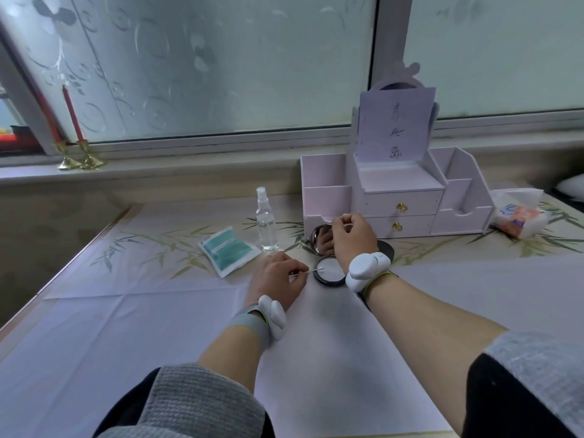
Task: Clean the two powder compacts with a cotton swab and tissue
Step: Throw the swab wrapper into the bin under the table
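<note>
An open black powder compact (328, 273) lies on the white sheet, its pale powder pan facing up and its mirrored lid (320, 240) standing upright. My right hand (352, 238) holds the top of that lid from behind. My left hand (279, 278) pinches a cotton swab (311, 271), whose white tip touches the left edge of the powder pan. A second black compact (386, 249) lies closed behind my right wrist, mostly hidden. A tissue pack (518, 218) sits far right.
A clear spray bottle (266, 222) stands left of the compact, beside a teal sachet (229, 249). A white drawer organiser (401, 197) stands right behind the compacts. Two red candles in brass holders (76, 134) stand on the window sill.
</note>
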Available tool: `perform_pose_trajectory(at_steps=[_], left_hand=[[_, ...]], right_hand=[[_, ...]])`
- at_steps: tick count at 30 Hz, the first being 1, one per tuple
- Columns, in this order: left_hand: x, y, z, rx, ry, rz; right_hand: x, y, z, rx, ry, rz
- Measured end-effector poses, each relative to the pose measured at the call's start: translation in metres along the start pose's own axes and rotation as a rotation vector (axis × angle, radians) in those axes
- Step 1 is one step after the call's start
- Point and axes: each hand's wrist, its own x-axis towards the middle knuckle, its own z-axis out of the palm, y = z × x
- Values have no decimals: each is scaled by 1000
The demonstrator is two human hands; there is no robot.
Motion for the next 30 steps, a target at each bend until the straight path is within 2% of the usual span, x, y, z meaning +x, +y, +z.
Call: perform_pose_trajectory(at_steps=[9, 12, 15, 17, 20, 23, 30], left_hand=[[0, -3, 4, -2, 56, -28], [4, -2, -3, 38, 237, -71], [20, -1, -18, -35, 459, -235], [34, 1, -29, -112, 513, -327], [55, 3, -40, -148, 503, -337], [76, 3, -50, -163, 473, -331], [97, -10, -57, -224, 359, -319]], right_hand=[[0, -3, 8, 6, -19, -6], [0, -4, 17, -7, -56, -20], [-1, -14, 25, -29, -108, -31], [-2, -24, 28, -34, -142, -29], [-3, -36, 42, 43, -231, 4], [-3, -43, 64, 44, -347, -47], [1, -59, 94, -207, -405, -191]])
